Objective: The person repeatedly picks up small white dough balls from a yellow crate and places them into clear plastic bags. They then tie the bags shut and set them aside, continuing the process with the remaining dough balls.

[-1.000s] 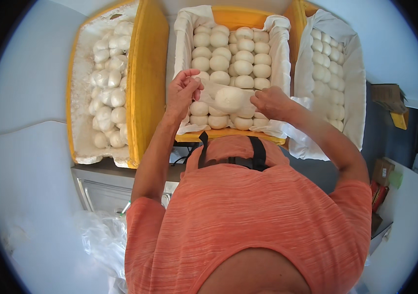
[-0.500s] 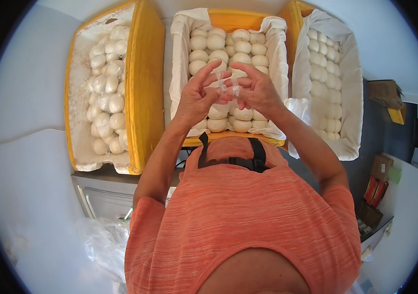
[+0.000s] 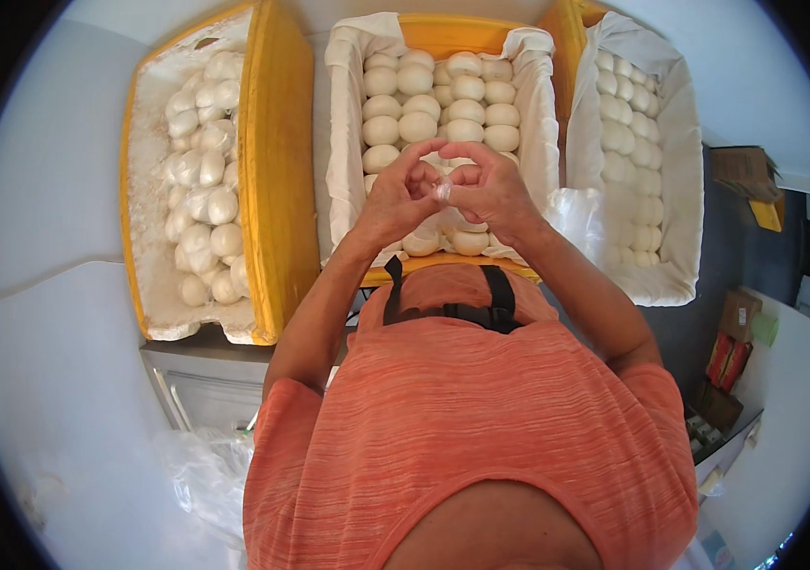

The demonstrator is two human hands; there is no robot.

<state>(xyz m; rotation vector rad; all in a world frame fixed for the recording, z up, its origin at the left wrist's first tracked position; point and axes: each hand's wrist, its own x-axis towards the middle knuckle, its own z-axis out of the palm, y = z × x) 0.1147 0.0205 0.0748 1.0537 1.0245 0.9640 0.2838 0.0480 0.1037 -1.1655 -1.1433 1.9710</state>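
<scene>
Over the near half of the middle box, my left hand [image 3: 394, 201] and my right hand [image 3: 495, 195] meet fingertip to fingertip. Thumbs and fingers of both are closed on a small crumpled piece of clear plastic film [image 3: 442, 191], pinched between them. Whether it is a bag cannot be told. Beneath lie rows of round white bun-like balls [image 3: 466, 87], partly hidden by my hands. They sit in a yellow box [image 3: 467, 30] lined with white cloth [image 3: 540, 123].
To the left, a tilted yellow box [image 3: 277, 180] holds similar balls in clear plastic [image 3: 223, 205]. Another cloth-lined box [image 3: 678, 204] of balls stands right, with clear plastic bags [image 3: 577, 223] at its near-left edge. More plastic [image 3: 206, 475] lies lower left; cartons [image 3: 739, 315] stand far right.
My hands have drawn together and slightly nearer to me. Fingers that were spread with stretched plastic between them are now curled, and the plastic is bunched at the fingertips.
</scene>
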